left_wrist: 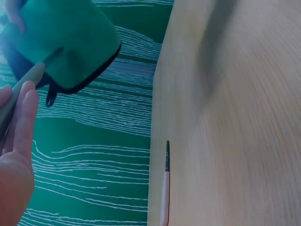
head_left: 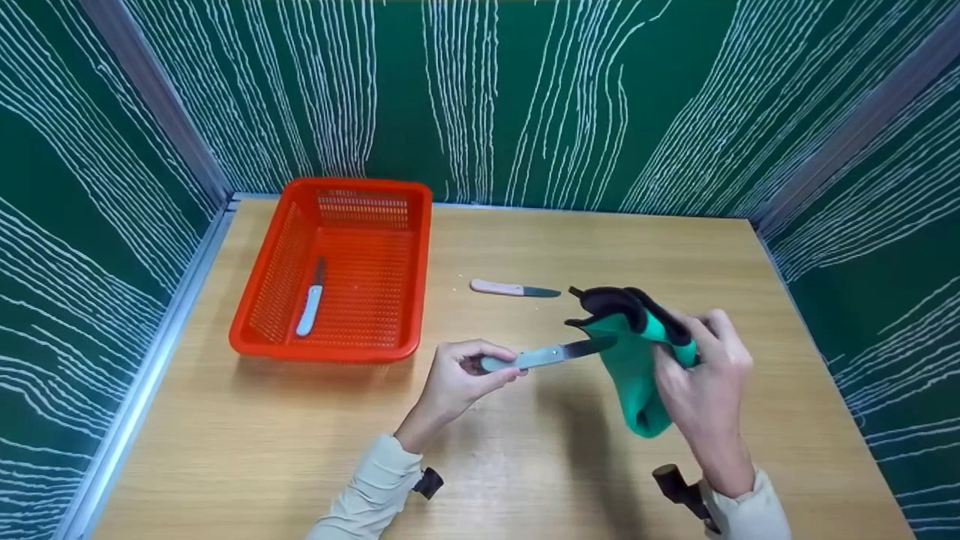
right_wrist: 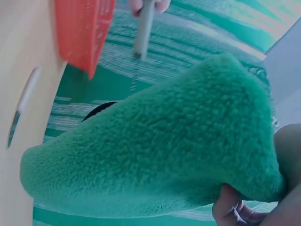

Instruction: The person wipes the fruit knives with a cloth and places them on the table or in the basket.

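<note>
My left hand (head_left: 461, 375) pinches a knife by its pale handle (head_left: 525, 360), blade pointing right. Bunched in my right hand (head_left: 709, 375) is a green cloth (head_left: 634, 375) with a dark edge, fluffy in the right wrist view. The knife's blade (head_left: 590, 346) overlaps the cloth in the head view. In the left wrist view the blade tip (left_wrist: 57, 52) shows in front of the cloth (left_wrist: 84, 47). Beyond the hands, a second knife (head_left: 514, 289) with a pinkish handle lies flat on the table.
A red plastic basket (head_left: 330, 351) stands at the left of the wooden table (head_left: 225, 450). One knife with a light blue handle (head_left: 309, 310) lies inside it. Green walls (head_left: 397, 90) with white wavy lines enclose the table's back and sides. A few tiny crumbs lie near the pinkish knife.
</note>
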`<state>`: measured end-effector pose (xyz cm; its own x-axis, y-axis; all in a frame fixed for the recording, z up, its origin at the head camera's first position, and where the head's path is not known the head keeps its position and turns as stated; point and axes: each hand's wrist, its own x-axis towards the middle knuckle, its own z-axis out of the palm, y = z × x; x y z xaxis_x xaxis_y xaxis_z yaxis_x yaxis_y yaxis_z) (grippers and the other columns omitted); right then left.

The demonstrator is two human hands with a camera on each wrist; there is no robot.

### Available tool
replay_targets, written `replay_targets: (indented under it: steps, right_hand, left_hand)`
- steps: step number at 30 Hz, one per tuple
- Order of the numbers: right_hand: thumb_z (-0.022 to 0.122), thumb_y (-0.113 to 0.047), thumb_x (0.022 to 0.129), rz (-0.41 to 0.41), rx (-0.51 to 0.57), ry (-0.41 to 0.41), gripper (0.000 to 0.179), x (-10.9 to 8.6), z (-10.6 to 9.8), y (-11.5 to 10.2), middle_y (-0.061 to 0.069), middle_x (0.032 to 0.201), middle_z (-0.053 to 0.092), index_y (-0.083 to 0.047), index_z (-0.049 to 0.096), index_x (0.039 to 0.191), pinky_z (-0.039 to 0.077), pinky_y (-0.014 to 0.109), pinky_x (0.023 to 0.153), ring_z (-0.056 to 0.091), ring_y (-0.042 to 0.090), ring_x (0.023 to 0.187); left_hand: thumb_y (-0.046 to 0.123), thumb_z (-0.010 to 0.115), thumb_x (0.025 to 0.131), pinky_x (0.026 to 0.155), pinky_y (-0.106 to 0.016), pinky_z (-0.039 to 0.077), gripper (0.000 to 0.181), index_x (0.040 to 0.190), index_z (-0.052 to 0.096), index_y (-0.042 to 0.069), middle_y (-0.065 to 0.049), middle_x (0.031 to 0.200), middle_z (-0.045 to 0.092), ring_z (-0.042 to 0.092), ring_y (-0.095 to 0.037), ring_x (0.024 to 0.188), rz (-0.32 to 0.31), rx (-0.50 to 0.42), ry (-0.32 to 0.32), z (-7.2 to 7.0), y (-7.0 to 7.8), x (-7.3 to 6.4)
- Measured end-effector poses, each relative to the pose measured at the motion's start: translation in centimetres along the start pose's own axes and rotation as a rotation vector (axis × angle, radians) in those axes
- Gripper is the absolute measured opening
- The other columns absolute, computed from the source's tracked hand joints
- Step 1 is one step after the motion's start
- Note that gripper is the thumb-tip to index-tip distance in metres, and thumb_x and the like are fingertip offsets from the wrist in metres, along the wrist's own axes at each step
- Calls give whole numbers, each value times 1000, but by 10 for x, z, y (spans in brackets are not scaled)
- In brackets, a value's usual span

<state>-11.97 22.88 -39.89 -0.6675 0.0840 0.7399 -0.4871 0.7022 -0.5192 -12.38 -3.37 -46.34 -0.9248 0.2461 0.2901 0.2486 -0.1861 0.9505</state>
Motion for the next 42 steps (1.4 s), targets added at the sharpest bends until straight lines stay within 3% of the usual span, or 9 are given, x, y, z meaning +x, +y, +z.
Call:
replay_targets:
  steps: [4, 8, 12, 18, 22, 28, 33, 38, 42]
  right_hand:
    - [67, 16, 65, -108, -1, -104, 40, -7, 15, -13, 11, 84, 56, 0, 73, 101, 37, 17, 58, 50, 15, 69]
    - [66, 16, 57, -248, -65, -325, 52, -21, 27, -19, 9, 88, 52, 0, 71, 106, 43, 22, 55, 50, 18, 71]
    - [68, 11, 59, -345, -149, -473, 49, -30, 30, -18, 9, 88, 50, 0, 72, 106, 49, 25, 53, 48, 19, 71]
    - [79, 6, 56, -417, -235, -529, 49, -31, 27, -12, 11, 89, 49, -4, 73, 104, 56, 32, 55, 49, 21, 75]
    - [82, 6, 52, -435, -276, -534, 53, -29, 24, -5, 11, 90, 49, -4, 74, 103, 55, 34, 52, 49, 23, 77]
    - [83, 8, 50, -397, -304, -546, 55, -28, 22, 9, 11, 89, 49, -2, 73, 103, 56, 34, 52, 52, 25, 79]
    - [80, 10, 55, -333, -306, -567, 51, -29, 19, 23, 11, 88, 48, -1, 72, 104, 56, 33, 56, 53, 25, 75]
    - [67, 13, 63, -138, -252, -592, 41, -28, 9, 47, 12, 92, 49, 2, 72, 102, 55, 33, 58, 53, 27, 73]
    - [57, 15, 66, 36, -177, -564, 41, -29, 2, 66, 8, 88, 50, 0, 73, 100, 45, 26, 53, 49, 23, 69]
  left_hand:
    - [-3, 73, 78, 66, -32, 57, 19, 96, 70, -8, -17, 90, 71, 68, -32, 74, 23, -1, 3, 3, 0, 0]
    - [-2, 73, 80, 69, -33, 57, 18, 97, 70, -7, -15, 91, 71, 68, -30, 76, 34, -19, 17, 5, 0, 1]
    - [0, 73, 80, 65, -29, 56, 17, 96, 71, -5, -12, 91, 72, 65, -24, 72, 38, 19, 38, 4, 2, 1]
    - [-2, 73, 80, 60, -25, 53, 15, 94, 71, -8, -16, 89, 71, 63, -27, 68, 28, 2, 40, 4, 2, -2]
    - [-5, 72, 79, 59, -23, 53, 15, 93, 70, -9, -19, 89, 70, 65, -27, 68, 24, -49, 38, 2, -10, -1]
    - [-1, 74, 79, 59, -22, 53, 16, 94, 71, -6, -17, 89, 71, 67, -29, 70, 15, -105, 44, -2, -25, -1]
    - [2, 74, 80, 67, -33, 57, 20, 96, 69, -8, -20, 89, 70, 69, -34, 74, 31, -151, 29, -7, -29, -2]
    - [0, 72, 81, 72, -42, 56, 21, 99, 67, -11, -23, 92, 69, 69, -37, 79, 36, -182, 36, -13, -29, -1]
    - [-2, 71, 81, 73, -42, 56, 22, 100, 66, -12, -23, 94, 68, 68, -38, 81, 52, -174, 36, -16, -28, -1]
